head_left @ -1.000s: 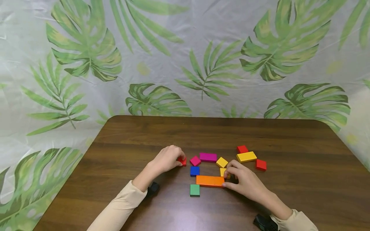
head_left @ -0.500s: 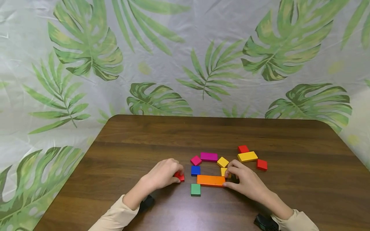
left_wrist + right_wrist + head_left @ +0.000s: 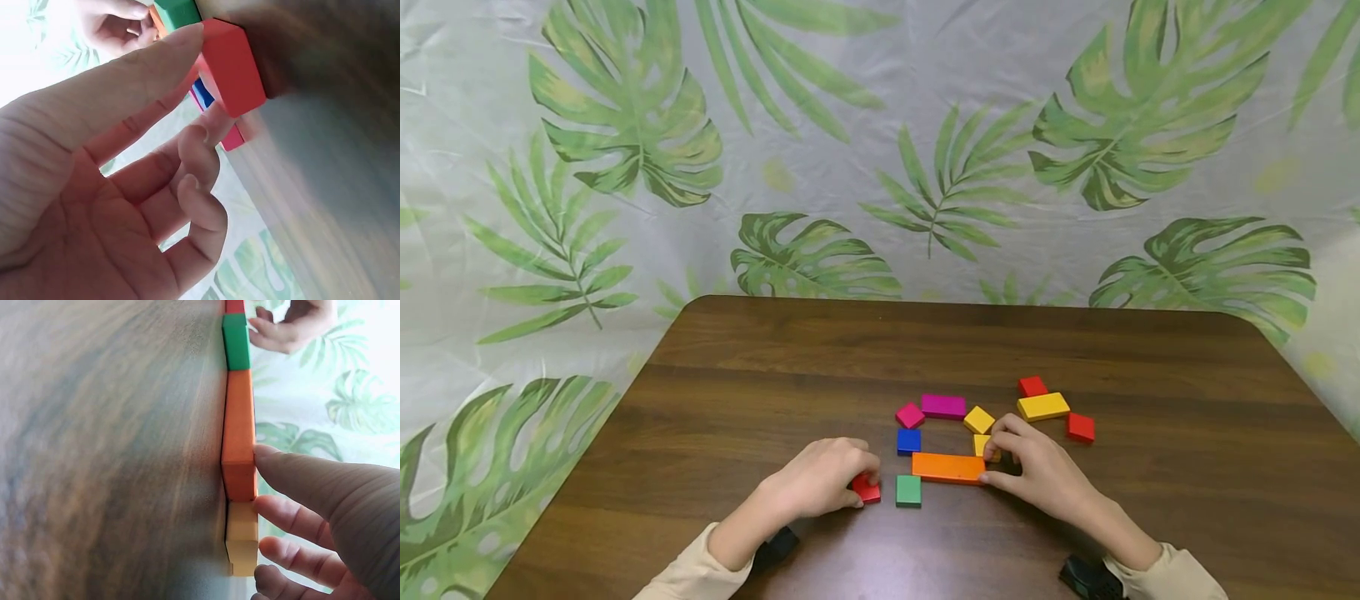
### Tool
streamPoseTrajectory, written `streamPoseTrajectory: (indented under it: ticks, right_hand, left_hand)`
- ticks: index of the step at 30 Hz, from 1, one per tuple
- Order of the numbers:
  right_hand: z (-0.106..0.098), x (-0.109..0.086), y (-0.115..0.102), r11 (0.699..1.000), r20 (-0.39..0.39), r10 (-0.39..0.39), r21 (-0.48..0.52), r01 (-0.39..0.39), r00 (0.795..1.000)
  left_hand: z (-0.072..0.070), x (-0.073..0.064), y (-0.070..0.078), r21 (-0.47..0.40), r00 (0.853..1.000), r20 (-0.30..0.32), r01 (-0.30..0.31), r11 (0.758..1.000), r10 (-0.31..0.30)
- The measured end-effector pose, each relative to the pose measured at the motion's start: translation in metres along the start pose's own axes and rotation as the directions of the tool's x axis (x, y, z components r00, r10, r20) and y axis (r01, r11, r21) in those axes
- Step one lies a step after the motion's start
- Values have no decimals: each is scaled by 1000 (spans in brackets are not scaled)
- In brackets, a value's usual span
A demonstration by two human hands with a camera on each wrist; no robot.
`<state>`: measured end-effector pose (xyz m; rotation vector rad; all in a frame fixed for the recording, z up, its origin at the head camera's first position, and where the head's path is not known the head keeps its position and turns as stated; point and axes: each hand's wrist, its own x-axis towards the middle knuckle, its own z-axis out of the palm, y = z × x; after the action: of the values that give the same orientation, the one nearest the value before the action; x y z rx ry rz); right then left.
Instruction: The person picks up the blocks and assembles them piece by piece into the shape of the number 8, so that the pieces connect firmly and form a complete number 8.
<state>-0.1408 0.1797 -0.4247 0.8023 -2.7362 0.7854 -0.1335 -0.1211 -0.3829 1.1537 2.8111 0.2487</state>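
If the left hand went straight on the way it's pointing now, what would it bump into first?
Probably the green block, just beyond the red block that the left hand pinches, though its exact heading is hard to judge.

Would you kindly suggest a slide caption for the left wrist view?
The left hand pinches a red block, with a green block and the right hand beyond.

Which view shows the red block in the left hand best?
Left wrist: there the red block is large and close, with the thumb at one edge. Head shows it small, partly covered by the left hand. Right wrist shows just a sliver of it at the top edge, beyond the green block.
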Motion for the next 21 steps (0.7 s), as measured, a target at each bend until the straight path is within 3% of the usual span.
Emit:
streamPoseTrajectory:
  ticks: [8,21]
  right_hand:
    - [0,0,-1,1000,9,15,-3,-15,1000]
    - [1,1,-1,1000,15,20,5,-20,1000]
  left_hand:
    - [1,-13,9,-39,998,45,-36,999,38]
    - [10,-13,25,133,986,-12,-162,978,166]
